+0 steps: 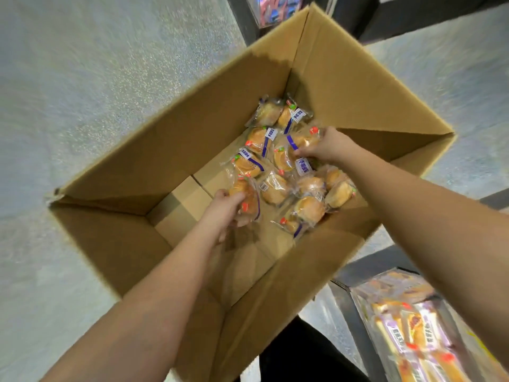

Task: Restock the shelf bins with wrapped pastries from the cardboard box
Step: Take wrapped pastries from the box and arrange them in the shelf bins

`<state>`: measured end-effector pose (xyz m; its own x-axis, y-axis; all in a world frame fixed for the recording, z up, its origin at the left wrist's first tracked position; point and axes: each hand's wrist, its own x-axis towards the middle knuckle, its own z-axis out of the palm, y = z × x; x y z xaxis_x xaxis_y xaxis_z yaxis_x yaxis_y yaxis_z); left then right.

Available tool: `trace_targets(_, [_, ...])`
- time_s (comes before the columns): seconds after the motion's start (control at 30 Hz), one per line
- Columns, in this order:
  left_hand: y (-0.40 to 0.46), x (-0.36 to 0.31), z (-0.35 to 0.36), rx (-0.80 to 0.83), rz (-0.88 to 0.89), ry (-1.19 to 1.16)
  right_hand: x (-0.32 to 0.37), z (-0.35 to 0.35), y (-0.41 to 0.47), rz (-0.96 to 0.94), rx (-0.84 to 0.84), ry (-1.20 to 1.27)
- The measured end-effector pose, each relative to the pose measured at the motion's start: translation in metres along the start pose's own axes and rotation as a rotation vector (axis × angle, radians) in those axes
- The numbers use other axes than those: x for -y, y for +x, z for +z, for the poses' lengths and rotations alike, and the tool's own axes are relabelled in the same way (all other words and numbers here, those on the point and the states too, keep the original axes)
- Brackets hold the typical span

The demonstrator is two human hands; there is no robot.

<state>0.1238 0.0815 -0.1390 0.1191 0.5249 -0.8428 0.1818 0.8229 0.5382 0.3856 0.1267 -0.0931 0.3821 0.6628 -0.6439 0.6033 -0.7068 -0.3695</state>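
A: Box [344, 86] first: big cardboard carton on the speckled floor [68, 78], flaps up, mostly bare at the bottom. What's left in it?

B: Wrapped pastries [278, 161], a loose cluster toward the far-right part of the box floor, clear film w/ purple label strips. No shelf bin for these in view, just a clear bin of long wrapped cakes [407, 334] lower right, beside the box.

A: Hands?

B: Both down inside. Left hand [225, 208] grips one pastry [248, 197] at the near-left edge of the cluster, fingers curled round it. Right hand [327, 146] pinches a pack [301, 140] at the far-right side, fingertips closed on the wrapper; can't tell if it's got more than one.

A: So, pickup step. How to do it well?

B: I'd say grab by the body of the bun, not only the film tail, since film slips & these look soft, prob. squash easily. Keep the squeeze light. Lift straight up, clear the box wall & flaps before swinging to the shelf. Maybe gather a few per hand, as plenty remain & trips add up.
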Motion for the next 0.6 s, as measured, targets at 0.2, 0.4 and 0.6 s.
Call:
trace_targets(0.2, [-0.101, -0.002, -0.038, 0.379, 0.075, -0.274, -0.012, 0.008, -0.151, -0.103, -0.076, 0.199])
trace_targets(0.4, [-0.202, 0.026, -0.064, 0.54, 0.198, -0.158, -0.043, 0.039, -0.3, -0.186, -0.113, 0.696])
trace_targets(0.6, [-0.287, 0.053, -0.06, 0.648, 0.239, -0.032, -0.086, 0.055, -0.426, -0.186, -0.158, 0.818])
